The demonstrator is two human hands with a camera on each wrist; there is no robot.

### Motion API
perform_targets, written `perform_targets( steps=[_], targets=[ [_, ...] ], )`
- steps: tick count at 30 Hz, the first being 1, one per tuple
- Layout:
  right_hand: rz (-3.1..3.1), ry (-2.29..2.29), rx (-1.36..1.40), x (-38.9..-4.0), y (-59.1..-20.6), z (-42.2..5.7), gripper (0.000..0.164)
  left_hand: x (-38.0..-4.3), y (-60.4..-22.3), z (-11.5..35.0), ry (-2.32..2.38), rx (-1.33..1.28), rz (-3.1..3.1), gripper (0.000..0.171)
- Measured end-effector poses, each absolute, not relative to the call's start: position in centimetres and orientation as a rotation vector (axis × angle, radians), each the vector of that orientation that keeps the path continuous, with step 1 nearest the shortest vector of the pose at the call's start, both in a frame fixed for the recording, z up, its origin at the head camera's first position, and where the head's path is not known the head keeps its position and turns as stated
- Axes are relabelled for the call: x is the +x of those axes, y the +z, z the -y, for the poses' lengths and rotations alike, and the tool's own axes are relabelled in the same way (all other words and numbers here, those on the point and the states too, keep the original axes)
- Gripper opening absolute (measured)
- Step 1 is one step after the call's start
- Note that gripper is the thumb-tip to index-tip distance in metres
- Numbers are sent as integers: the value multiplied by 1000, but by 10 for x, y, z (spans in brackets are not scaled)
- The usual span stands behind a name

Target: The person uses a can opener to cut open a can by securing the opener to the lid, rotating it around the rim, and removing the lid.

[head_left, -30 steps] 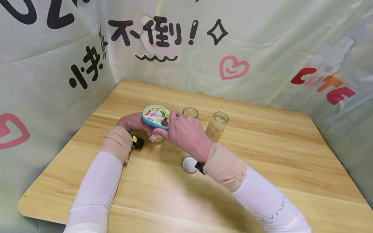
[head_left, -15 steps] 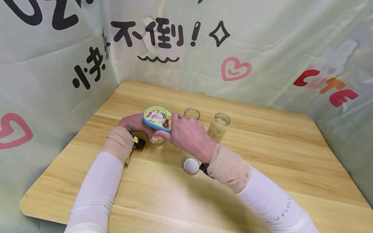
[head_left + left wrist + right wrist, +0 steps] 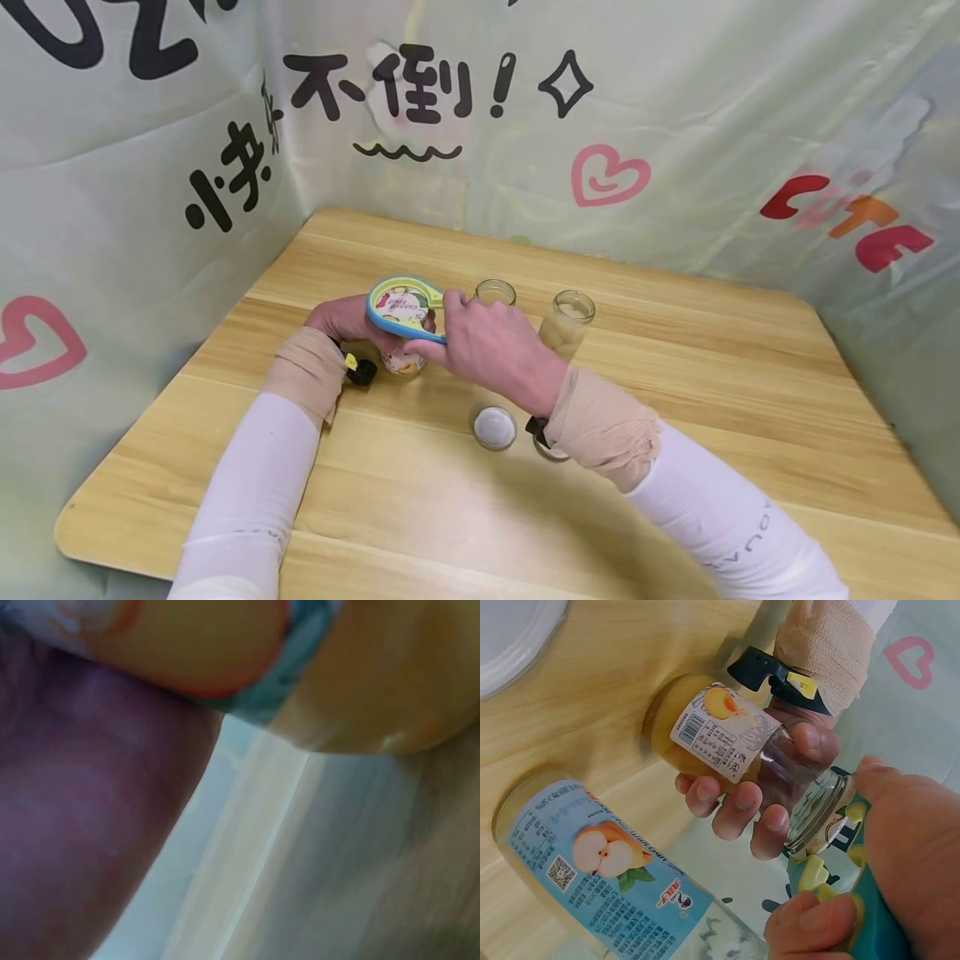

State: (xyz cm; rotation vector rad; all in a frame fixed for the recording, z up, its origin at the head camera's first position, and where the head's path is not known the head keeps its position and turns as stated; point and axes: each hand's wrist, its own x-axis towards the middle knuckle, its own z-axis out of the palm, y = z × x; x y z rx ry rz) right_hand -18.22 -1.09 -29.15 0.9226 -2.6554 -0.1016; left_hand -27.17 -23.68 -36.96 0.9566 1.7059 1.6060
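My left hand (image 3: 341,319) grips a glass jar of peaches (image 3: 724,731), fingers wrapped round its middle; the jar stands upright on the table. Its printed lid (image 3: 401,305) sits on top, ringed by the loop of a blue and green jar opener (image 3: 381,323). The opener's handles are held in my right hand (image 3: 498,346), curled round them with the thumb along the near side. In the right wrist view the opener's green teeth (image 3: 812,874) lie against the lid's edge. Close up, the left wrist view has the jar's orange label and the left hand.
Two lidless glass jars stand to the right: one with pale fruit (image 3: 564,335), the other (image 3: 495,292) partly behind my right hand. A blue pear label (image 3: 607,862) shows on one. Two lids lie nearer me, one white-lined (image 3: 494,427), one (image 3: 552,451) partly under my wrist.
My right hand and forearm have shifted slightly right and toward me with the opener's handles. A second lid now shows beside the right wrist. The left hand keeps its grip.
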Motion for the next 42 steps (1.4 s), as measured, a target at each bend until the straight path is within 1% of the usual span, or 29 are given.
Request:
perform_targets(
  steps=[3,5,13,20,33,42],
  targets=[
    [2661,-120,932,-184,-292,10,65,-272,-369,237,1606,995,-1666,55],
    [2661,-133,941,-185,-292,9,66,-271,-367,236,1607,1014,-1647,52],
    [2623,-132,974,-185,-292,7,65,-261,-355,234,1605,997,-1633,54],
    [2583,-138,991,-184,-292,4,64,-263,-355,230,1584,1086,-1537,46],
    [2576,-131,1017,-185,-290,3,64,-262,-356,231,1583,1106,-1522,46],
    [2532,-120,1022,-184,-285,4,64,-261,-353,232,1595,1113,-1580,49]
  ],
)
